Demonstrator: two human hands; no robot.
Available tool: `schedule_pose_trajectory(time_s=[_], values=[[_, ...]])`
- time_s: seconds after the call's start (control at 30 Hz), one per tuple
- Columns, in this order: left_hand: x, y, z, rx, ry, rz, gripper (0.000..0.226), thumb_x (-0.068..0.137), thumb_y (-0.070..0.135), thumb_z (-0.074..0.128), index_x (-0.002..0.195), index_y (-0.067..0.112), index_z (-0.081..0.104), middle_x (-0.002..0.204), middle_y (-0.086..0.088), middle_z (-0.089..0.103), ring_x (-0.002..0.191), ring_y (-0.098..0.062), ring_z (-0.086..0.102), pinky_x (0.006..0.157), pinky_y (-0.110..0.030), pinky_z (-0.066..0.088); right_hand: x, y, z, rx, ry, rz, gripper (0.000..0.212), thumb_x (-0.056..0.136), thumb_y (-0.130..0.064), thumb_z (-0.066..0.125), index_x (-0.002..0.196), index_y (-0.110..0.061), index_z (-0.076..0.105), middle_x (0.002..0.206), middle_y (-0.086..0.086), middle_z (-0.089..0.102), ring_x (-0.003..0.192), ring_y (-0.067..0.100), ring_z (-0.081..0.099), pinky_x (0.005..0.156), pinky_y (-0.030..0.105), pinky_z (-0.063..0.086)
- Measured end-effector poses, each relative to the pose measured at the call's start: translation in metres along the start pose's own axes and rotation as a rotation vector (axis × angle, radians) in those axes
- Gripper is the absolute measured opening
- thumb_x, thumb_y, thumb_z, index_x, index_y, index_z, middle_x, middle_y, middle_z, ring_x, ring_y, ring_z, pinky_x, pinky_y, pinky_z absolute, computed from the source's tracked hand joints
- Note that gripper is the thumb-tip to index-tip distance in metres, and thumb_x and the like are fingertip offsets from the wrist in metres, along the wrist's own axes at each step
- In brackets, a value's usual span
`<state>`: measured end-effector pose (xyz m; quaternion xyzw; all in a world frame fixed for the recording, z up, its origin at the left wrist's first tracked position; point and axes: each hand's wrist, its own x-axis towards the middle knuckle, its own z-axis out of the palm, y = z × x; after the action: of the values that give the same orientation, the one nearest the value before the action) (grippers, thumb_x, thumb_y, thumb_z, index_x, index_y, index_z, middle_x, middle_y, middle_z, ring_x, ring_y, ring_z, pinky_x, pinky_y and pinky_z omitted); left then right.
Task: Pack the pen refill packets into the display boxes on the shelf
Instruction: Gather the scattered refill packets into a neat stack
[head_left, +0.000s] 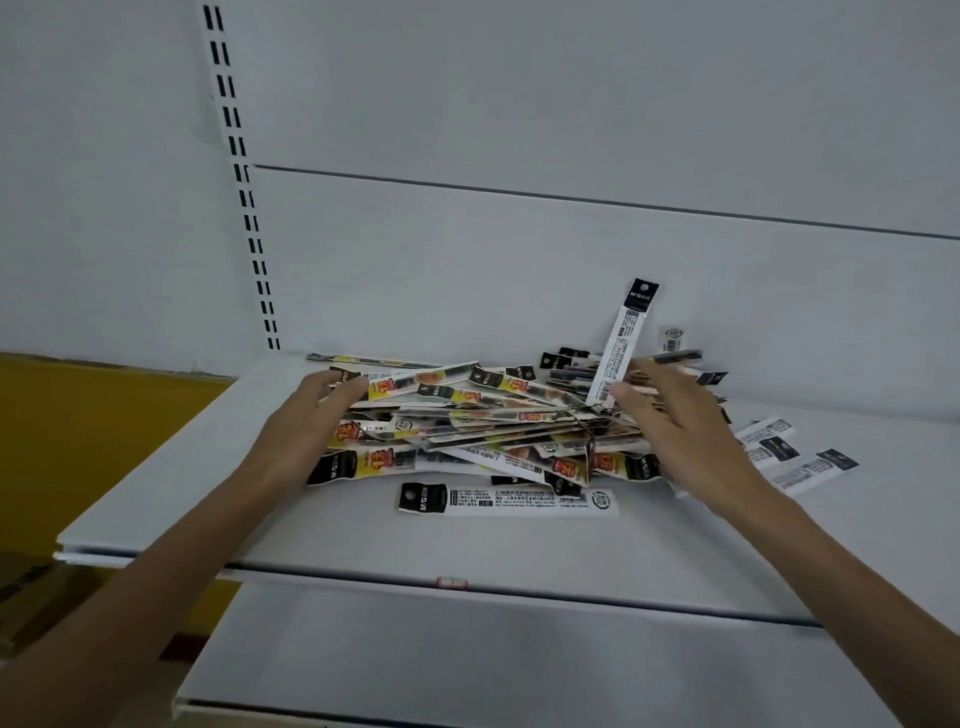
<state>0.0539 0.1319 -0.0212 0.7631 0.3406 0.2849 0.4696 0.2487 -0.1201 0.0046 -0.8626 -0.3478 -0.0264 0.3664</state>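
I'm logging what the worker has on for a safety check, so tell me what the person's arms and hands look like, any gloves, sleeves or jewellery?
Both arms are bare as far as the picture shows: no sleeves reach into view. The left hand and right hand wear no gloves. No watch, bracelet or ring is visible, though the image is a little soft for small items.

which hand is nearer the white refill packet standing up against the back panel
Right. The right hand has its fingertips at the base of the upright white refill packet with the black top. The left hand rests on the pile's far left end, well away.
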Motion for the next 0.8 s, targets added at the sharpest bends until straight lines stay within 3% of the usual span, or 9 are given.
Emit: schedule_pose_trajectory(time_s=[0.13,0.37,0.43,0.5,0.57,0.67,0.8], values=[[-0.006,0.008,0.01,0.0,-0.066,0.034,0.049,0.088,0.051,0.045,0.13,0.028,0.043,0.135,0.001,0.045,0.115,-0.016,0.042,0.09,-0.031,0.03,-0.015,0.007,0.019,-0.011,-0.14,0.023,0.075,0.08,-0.072,0.027,0.143,-0.03,0.031,0.148,0.0,0.034,0.135,0.019,0.03,0.112,0.045,0.024],[-0.016,0.022,0.032,0.108,-0.06,0.17,0.053,0.083,0.048,0.055,0.13,0.025,0.045,0.134,0.001,0.047,0.115,-0.017,0.046,0.094,-0.032,0.036,-0.01,-0.024,0.055,-0.145,-0.09,0.019,0.056,0.094,-0.051,0.034,0.142,-0.023,0.032,0.141,0.009,0.04,0.133,0.028,0.03,0.11,0.044,0.026],[-0.018,0.023,0.035,0.148,-0.081,0.215,0.055,0.078,0.047,0.061,0.127,0.025,0.048,0.129,0.001,0.048,0.111,-0.015,0.046,0.09,-0.03,0.037,-0.012,-0.038,0.065,-0.096,-0.116,-0.012,0.049,0.093,-0.045,0.037,0.131,-0.015,0.043,0.129,0.01,0.047,0.125,0.028,0.035,0.104,0.042,0.032],[-0.018,0.022,0.032,0.235,-0.116,0.271,0.065,0.068,0.059,0.064,0.122,0.026,0.051,0.126,0.003,0.049,0.111,-0.012,0.044,0.09,-0.03,0.036,-0.012,-0.046,0.072,-0.036,-0.147,-0.038,0.044,0.089,-0.043,0.038,0.118,-0.012,0.05,0.12,0.011,0.049,0.117,0.028,0.039,0.099,0.042,0.036],[-0.015,0.023,0.027,0.48,-0.099,0.342,0.081,0.057,0.08,0.051,0.12,0.028,0.053,0.133,0.0,0.046,0.123,-0.018,0.038,0.101,-0.039,0.031,-0.01,-0.049,0.069,0.033,-0.166,-0.049,0.043,0.087,-0.042,0.04,0.115,-0.013,0.054,0.121,0.01,0.048,0.119,0.027,0.039,0.1,0.04,0.035],[-0.019,0.034,0.02,0.784,-0.052,0.44,0.108,0.044,0.093,0.019,0.128,0.032,0.048,0.149,0.002,0.025,0.14,-0.018,0.009,0.111,-0.051,0.005,-0.006,-0.042,0.053,0.064,-0.125,-0.05,0.035,0.093,-0.033,0.046,0.119,-0.012,0.056,0.129,0.008,0.046,0.125,0.022,0.037,0.1,0.03,0.029],[-0.03,0.048,0.028,0.897,-0.372,0.537,0.126,0.036,0.099,0.015,0.144,0.034,0.013,0.155,0.006,0.003,0.141,-0.012,-0.007,0.115,-0.042,-0.001,-0.001,-0.015,0.016,-0.096,0.031,-0.075,0.047,0.091,-0.036,0.051,0.132,-0.013,0.046,0.142,0.008,0.039,0.131,0.021,0.033,0.106,0.03,0.025]])
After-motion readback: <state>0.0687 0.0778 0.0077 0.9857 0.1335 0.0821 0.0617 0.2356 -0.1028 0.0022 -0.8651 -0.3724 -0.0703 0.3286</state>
